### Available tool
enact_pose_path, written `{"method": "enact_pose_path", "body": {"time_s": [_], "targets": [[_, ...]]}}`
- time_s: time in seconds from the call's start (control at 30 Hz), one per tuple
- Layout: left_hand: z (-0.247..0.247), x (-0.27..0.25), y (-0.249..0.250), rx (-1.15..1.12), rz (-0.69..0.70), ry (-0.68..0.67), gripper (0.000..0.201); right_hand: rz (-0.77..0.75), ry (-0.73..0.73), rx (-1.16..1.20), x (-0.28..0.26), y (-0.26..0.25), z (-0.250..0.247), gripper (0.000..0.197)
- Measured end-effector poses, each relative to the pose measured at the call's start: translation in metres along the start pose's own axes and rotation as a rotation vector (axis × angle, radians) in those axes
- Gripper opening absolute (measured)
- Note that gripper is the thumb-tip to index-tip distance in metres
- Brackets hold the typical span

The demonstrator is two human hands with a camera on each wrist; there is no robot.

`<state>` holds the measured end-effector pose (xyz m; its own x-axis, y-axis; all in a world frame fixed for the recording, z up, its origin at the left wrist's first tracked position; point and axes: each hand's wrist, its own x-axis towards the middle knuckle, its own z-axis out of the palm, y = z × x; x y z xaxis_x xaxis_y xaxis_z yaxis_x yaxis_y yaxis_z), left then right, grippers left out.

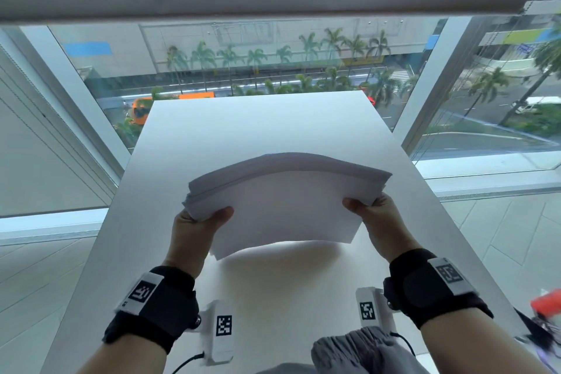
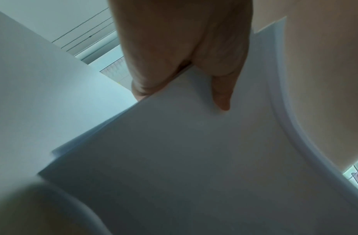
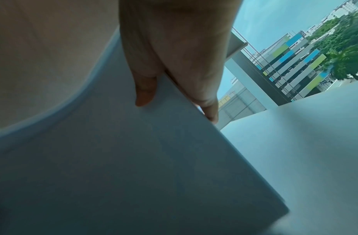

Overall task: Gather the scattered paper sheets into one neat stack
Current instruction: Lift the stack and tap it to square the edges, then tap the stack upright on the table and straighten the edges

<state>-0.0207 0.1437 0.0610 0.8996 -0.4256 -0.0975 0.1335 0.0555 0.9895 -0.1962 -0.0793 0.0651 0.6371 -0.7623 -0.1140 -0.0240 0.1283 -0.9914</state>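
A thick stack of white paper sheets (image 1: 282,200) is held up off the white table (image 1: 261,124), bowed upward in the middle. My left hand (image 1: 200,222) grips its left edge, thumb on top and fingers underneath. My right hand (image 1: 372,209) grips the right edge the same way. In the left wrist view the stack (image 2: 184,159) fills the frame with my thumb (image 2: 220,92) pressed on it. The right wrist view shows the stack (image 3: 134,159) and my thumb (image 3: 146,90) likewise. The sheet edges at the left are slightly uneven.
The table stands against a large window (image 1: 243,64) overlooking a street. A grey cloth (image 1: 358,349) lies at the near edge by my body. Something red and blurred (image 1: 546,304) sits low at the right, beside the table.
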Motion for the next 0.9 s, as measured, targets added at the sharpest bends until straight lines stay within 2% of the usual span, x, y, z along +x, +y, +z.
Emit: {"method": "enact_pose_path", "body": {"time_s": [0.13, 0.2, 0.33, 0.43, 0.53, 0.63, 0.77, 0.83, 0.9], "targets": [[-0.006, 0.007, 0.002, -0.036, 0.002, -0.051, 0.033, -0.099, 0.016, 0.010, -0.002, -0.016, -0.007, 0.031], [-0.007, 0.010, 0.003, -0.019, 0.008, -0.066, 0.027, -0.208, 0.080, -0.070, -0.002, -0.025, -0.009, 0.043], [-0.008, 0.014, 0.002, 0.013, 0.004, -0.098, 0.021, -0.452, 0.163, -0.311, -0.004, -0.045, -0.012, 0.068], [-0.009, 0.013, 0.000, 0.012, 0.012, -0.146, 0.022, -0.746, 0.205, -0.628, -0.011, -0.058, -0.014, 0.074], [-0.012, 0.010, -0.002, -0.009, 0.011, -0.175, 0.029, -0.923, 0.253, -0.868, -0.015, -0.066, -0.012, 0.075], [-0.015, 0.007, -0.003, -0.015, 0.006, -0.192, 0.028, -0.905, 0.202, -1.078, -0.018, -0.062, -0.006, 0.082], [-0.019, 0.006, -0.003, -0.029, 0.009, -0.201, 0.028, -0.605, -0.094, -1.383, -0.019, -0.051, -0.001, 0.077], [-0.019, 0.006, -0.004, -0.038, 0.017, -0.205, 0.029, -0.637, -0.060, -1.341, -0.020, -0.052, -0.003, 0.073], [-0.019, 0.005, -0.004, -0.045, 0.025, -0.199, 0.031, -0.663, 0.013, -1.297, -0.021, -0.059, -0.002, 0.078]]}}
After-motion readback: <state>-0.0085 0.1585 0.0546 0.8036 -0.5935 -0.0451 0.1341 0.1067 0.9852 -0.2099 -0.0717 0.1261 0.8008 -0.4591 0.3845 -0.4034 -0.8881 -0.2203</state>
